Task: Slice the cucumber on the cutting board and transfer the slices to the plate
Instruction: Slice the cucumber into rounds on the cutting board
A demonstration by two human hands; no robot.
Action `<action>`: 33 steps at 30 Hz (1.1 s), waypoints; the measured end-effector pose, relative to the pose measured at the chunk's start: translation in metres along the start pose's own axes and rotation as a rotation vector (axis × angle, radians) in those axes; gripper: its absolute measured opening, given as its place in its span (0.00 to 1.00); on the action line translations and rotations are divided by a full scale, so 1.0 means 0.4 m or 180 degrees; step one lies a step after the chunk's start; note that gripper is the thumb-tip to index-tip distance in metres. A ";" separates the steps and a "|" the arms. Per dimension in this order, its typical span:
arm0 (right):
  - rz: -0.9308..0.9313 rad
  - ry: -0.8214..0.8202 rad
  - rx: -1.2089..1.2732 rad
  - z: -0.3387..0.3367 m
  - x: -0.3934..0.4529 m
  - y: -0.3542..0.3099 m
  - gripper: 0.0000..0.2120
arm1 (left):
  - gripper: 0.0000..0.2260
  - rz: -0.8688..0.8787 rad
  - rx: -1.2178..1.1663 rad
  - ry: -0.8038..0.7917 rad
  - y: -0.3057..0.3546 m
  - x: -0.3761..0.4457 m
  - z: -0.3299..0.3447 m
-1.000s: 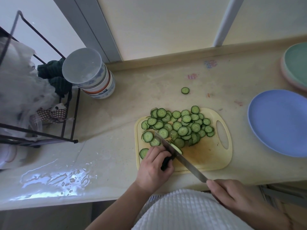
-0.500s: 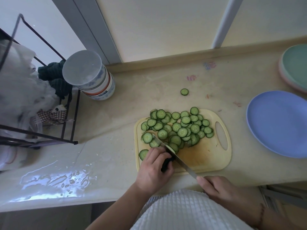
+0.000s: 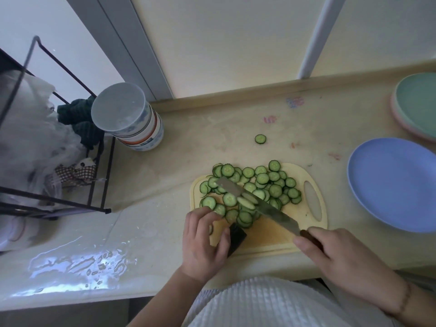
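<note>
Counter: pale beige countertop [image 3: 188,147], wet and shiny along its near left edge.
Centre: yellow cutting board [image 3: 278,239].
Beyond the board: single cucumber slice [image 3: 260,139] lying alone.
Right: blue plate [image 3: 396,182]; behind it, green plate [image 3: 420,102].
Left: lidded round container [image 3: 132,123]; black wire rack [image 3: 59,142].

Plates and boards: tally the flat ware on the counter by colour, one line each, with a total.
Blue plate: 1
Green plate: 1
Pink plate, under the green one, only its rim showing: 1
Yellow cutting board: 1
Total: 4
</note>
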State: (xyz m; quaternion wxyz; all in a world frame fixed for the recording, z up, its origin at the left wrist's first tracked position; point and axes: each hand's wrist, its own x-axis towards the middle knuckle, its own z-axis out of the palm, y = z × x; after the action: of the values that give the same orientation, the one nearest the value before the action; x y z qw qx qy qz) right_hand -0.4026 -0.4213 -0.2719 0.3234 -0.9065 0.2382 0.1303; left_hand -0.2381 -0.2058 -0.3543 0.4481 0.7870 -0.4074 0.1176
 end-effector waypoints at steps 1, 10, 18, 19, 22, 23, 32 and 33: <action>-0.0022 0.0067 -0.0365 0.003 0.004 -0.005 0.33 | 0.10 0.0119 -0.0010 0.0026 0.005 0.013 -0.003; -0.0792 0.0637 -0.1790 0.018 0.047 -0.006 0.23 | 0.16 0.0946 0.0854 -0.1373 0.019 0.139 0.003; -0.0835 0.0777 -0.1947 0.021 0.055 0.008 0.29 | 0.13 0.1384 0.0414 -0.1791 -0.050 0.163 -0.002; -0.0819 0.0773 -0.1931 0.019 0.054 0.011 0.29 | 0.14 0.1375 0.0438 -0.1704 -0.058 0.164 -0.005; -0.0722 0.0754 -0.1941 0.006 0.052 0.027 0.30 | 0.14 0.1124 0.0490 -0.1415 -0.088 0.159 -0.006; -0.0649 0.0720 -0.1959 -0.001 0.051 0.031 0.30 | 0.14 0.0991 0.0486 -0.1323 -0.100 0.152 -0.003; 0.0013 0.0810 -0.1852 -0.078 0.004 0.075 0.25 | 0.11 0.0848 0.0741 -0.1664 -0.147 0.100 0.016; 0.0058 0.0878 -0.1791 -0.085 -0.001 0.077 0.25 | 0.11 0.0947 0.0852 -0.1824 -0.145 0.103 0.014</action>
State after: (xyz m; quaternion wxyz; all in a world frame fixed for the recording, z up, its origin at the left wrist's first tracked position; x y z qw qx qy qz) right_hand -0.4159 -0.4641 -0.2622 0.0233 -0.9674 0.2425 0.0699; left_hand -0.1693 -0.2169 -0.3703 0.1863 0.7719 -0.6078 0.0083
